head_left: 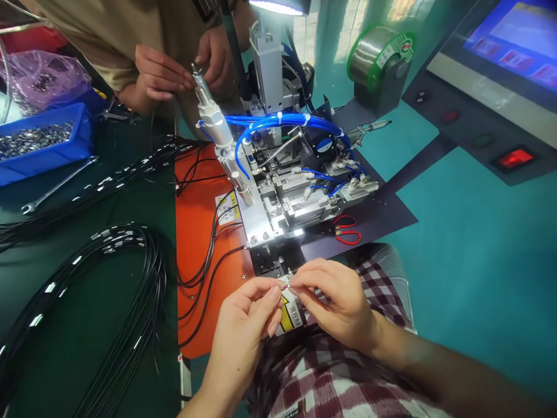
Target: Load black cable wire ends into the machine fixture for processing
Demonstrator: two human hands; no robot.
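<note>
In the head view, my left hand (246,316) and my right hand (337,299) meet in front of the metal machine (278,203), near its front edge. Both are closed in a pinch, thumb against fingertips. Between them is a tiny pinkish and whitish piece (285,286), too small to name. My left fingertips cover part of it, and my right fingertips touch its other side. Just behind the fingers lies a label with a yellow arrow (286,313). Black cables (213,244) run from the machine across the orange plate (221,276) to the left.
Bundles of black cables (148,261) lie on the dark green table, beside a wrench (58,186) and a blue bin (43,165) of metal parts. Red-handled scissors (348,230), a solder wire spool (369,58) and a screen (517,35) are right. A co-worker's hands (163,72) are opposite.
</note>
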